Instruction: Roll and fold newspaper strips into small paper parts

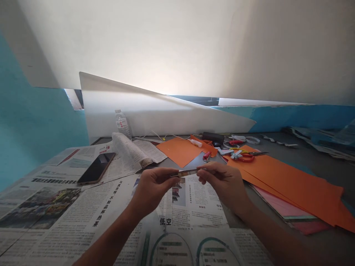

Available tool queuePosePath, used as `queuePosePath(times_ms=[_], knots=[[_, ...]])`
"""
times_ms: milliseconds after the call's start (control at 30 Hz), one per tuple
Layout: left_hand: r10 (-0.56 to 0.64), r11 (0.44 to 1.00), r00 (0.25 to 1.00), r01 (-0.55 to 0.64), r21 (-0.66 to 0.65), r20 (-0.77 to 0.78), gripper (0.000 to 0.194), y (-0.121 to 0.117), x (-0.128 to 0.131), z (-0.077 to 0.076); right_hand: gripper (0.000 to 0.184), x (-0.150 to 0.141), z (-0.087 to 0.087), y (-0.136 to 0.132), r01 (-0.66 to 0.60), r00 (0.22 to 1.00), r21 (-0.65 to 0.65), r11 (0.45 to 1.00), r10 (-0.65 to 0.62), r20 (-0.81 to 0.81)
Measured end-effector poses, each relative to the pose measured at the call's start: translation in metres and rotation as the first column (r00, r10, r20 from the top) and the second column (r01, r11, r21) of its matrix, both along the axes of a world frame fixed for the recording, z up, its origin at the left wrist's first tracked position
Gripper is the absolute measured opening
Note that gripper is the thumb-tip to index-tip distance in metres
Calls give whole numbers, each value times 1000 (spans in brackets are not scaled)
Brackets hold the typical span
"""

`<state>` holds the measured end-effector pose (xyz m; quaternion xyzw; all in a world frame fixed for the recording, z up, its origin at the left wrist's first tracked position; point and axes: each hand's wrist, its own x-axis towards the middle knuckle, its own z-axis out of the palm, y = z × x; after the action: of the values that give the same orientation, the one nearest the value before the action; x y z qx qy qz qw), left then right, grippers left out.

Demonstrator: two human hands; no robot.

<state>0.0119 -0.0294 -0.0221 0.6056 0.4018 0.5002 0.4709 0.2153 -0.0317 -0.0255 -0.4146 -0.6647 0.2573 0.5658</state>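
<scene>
Between my two hands a thin strip (188,172), seen almost edge-on, stretches level above the newspaper (108,207). It looks like folded printed paper, though its material is hard to make out. My left hand (155,188) pinches one end between thumb and fingers. At the other end, my right hand (226,184) grips it the same way, its fingers curled under. Just beyond the strip lie a grey-white sheet (194,161), an orange paper sheet (177,149) and a small red object (206,156).
A phone (97,168) lies on the newspaper at left, with a water bottle (122,123) behind it. Right of my hands are red-and-yellow-handled scissors (246,155) and stacked orange paper (291,181). A glue tube (196,142) and black box (213,137) sit further back.
</scene>
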Motion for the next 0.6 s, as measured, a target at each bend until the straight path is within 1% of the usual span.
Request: queuePosePath(times_ms=[133,200,433,600], knots=[[2,1000,1000,-2,2,29,17,4,-4,4,10,8,1,1,27,982,204,979,-63,176],[5,1000,999,-5,-4,41,16,4,-5,5,10,9,1,1,9,969,269,963,-75,236],[76,997,996,-77,27,43,10,3,-7,6,7,11,1,2,-53,947,363,930,-68,313],[74,997,996,-75,30,45,11,2,-8,6,7,12,1,2,-57,938,390,919,-84,337]])
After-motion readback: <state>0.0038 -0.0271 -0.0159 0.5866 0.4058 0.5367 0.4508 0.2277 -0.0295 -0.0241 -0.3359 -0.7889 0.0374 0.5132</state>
